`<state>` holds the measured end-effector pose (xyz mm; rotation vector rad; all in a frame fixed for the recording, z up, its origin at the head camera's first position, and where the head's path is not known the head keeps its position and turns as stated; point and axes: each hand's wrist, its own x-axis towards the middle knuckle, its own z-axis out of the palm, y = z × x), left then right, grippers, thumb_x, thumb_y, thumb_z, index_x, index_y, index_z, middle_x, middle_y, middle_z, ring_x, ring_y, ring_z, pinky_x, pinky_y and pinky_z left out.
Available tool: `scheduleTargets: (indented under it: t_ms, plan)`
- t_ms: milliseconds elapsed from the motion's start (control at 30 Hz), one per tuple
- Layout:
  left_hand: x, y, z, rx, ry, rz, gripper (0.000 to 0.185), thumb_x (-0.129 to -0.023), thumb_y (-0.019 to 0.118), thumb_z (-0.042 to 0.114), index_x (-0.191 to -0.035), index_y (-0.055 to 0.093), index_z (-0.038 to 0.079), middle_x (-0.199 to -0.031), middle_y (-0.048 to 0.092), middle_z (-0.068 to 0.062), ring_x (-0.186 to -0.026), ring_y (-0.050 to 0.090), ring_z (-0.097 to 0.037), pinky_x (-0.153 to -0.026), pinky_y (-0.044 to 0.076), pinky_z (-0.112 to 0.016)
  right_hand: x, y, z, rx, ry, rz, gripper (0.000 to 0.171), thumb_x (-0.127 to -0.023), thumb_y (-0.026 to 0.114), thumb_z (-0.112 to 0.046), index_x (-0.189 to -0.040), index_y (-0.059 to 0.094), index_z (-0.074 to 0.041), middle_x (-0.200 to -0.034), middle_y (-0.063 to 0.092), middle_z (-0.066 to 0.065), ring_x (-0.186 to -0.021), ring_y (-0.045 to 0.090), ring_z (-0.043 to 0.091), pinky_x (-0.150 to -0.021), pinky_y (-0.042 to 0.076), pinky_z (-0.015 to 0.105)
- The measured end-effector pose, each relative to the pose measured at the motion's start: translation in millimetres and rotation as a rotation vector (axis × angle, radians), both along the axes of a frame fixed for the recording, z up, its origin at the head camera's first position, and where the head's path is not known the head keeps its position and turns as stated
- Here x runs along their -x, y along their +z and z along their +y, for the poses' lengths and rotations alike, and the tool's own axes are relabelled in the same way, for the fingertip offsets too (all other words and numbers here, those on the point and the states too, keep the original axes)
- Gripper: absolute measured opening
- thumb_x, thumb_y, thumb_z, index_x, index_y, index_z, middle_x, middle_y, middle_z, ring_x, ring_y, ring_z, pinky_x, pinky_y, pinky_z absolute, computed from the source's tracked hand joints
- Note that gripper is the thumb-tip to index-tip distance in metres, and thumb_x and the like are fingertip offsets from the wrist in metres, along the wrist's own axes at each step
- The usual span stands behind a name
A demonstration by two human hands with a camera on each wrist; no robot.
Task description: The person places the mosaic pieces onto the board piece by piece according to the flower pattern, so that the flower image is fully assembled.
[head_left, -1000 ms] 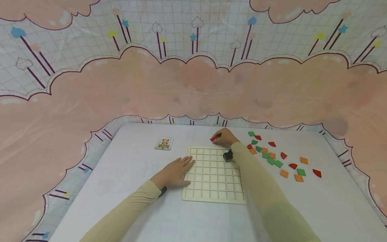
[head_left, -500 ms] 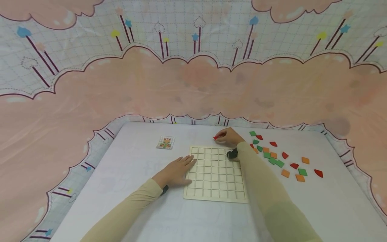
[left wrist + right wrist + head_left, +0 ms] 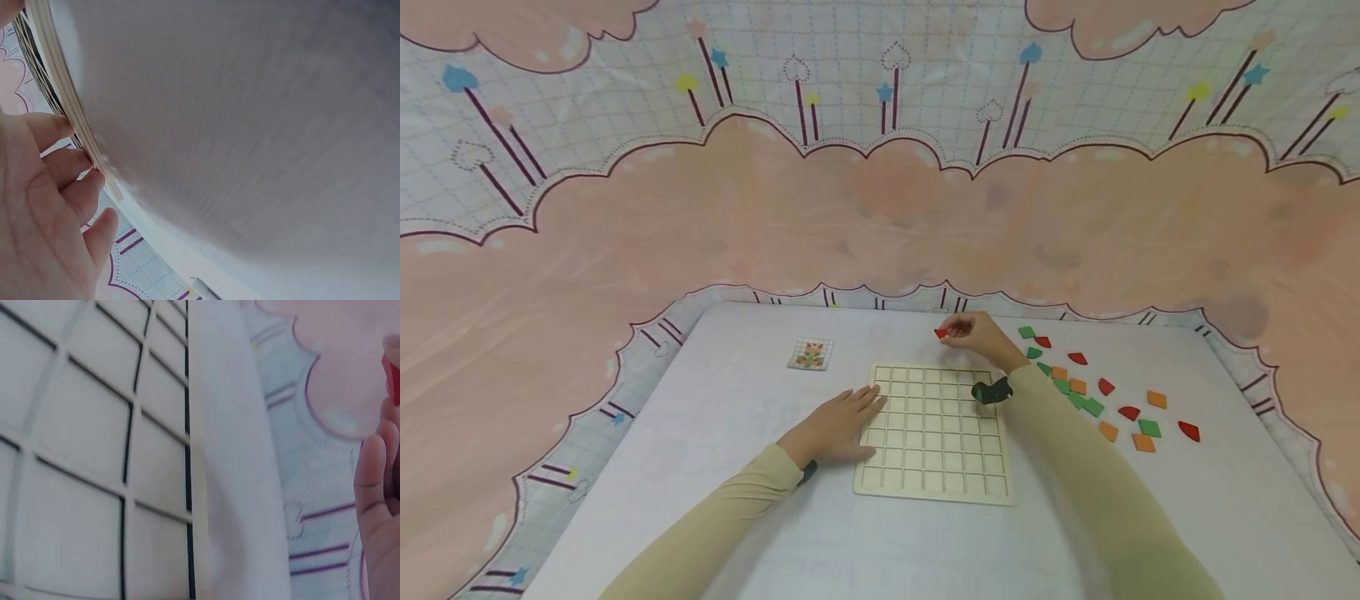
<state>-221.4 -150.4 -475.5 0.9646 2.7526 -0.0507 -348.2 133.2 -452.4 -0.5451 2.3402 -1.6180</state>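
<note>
Right hand [image 3: 979, 335] pinching a red piece [image 3: 941, 333] above the grid board [image 3: 932, 433]; left hand [image 3: 835, 427], fingers flat, steadying its edge.

Pale matt wood grid board [image 3: 934, 433], smooth matt tabletop [image 3: 1150, 500], soft cloth sleeves [image 3: 715, 525], glossy printed backdrop [image 3: 880, 217].

Card [image 3: 810, 354] picture too small to tell

Playroom: cartoon-cloud backdrop [image 3: 880, 208], puzzle table [image 3: 775, 533]
</note>
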Motion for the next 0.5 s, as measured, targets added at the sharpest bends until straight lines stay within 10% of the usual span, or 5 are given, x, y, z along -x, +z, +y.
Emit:
scheduleTargets:
  t_ms: [500]
  plan:
    - [1.6,-0.8,1.3,0.0,0.016,-0.022,0.083,-0.088,0.052,0.052,-0.151,0.02,0.01,-0.158,0.017,-0.01,-0.146,0.018,-0.024,-0.118,0.022,-0.04,-40.5,-29.5,-6.8,-0.113,0.05,0.059,0.02,-0.078,0.076,-0.011,-0.095,0.071,-0.003,-0.085,0.066,0.003,-0.073,0.056,0.011,-0.066,0.049,0.02]
